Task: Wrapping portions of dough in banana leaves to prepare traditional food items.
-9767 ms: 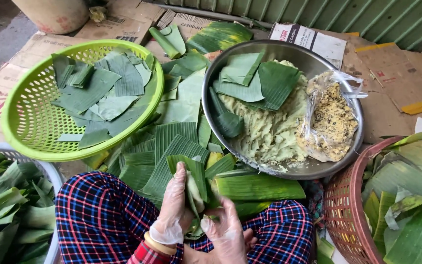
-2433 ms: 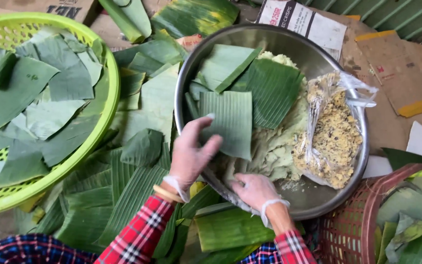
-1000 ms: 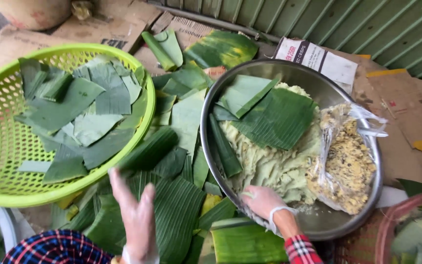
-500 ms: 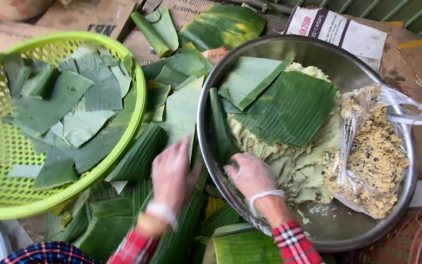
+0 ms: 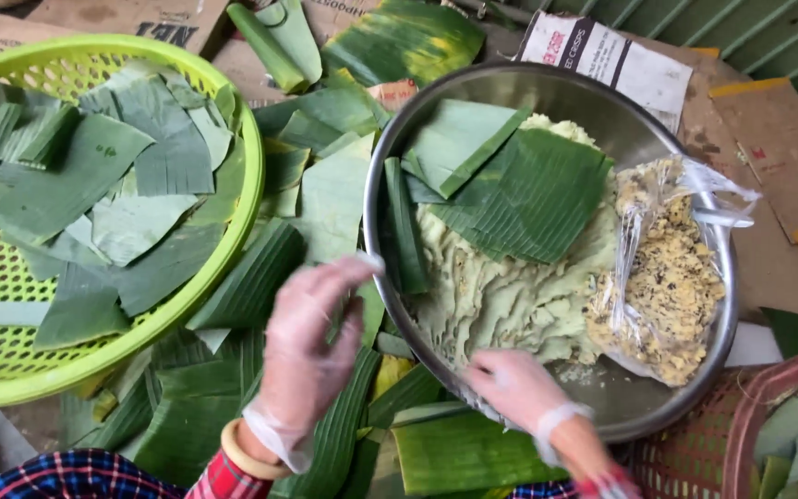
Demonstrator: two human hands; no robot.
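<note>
Two gloved hands, left (image 5: pixel 311 356) open, right (image 5: pixel 514 388) on dough (image 5: pixel 501 296), beside clear filling bag (image 5: pixel 671 277).

Steel bowl rim (image 5: pixel 390 305) and green basket (image 5: pixel 233 268) flank a seemingly narrow leaf-covered gap.

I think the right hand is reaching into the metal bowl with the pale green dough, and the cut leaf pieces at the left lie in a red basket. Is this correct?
Not quite. The head view shows the cut leaf pieces lying in a lime green basket, not a red one. The rest stands: the right hand reaches into the metal bowl holding the pale green dough.
</note>
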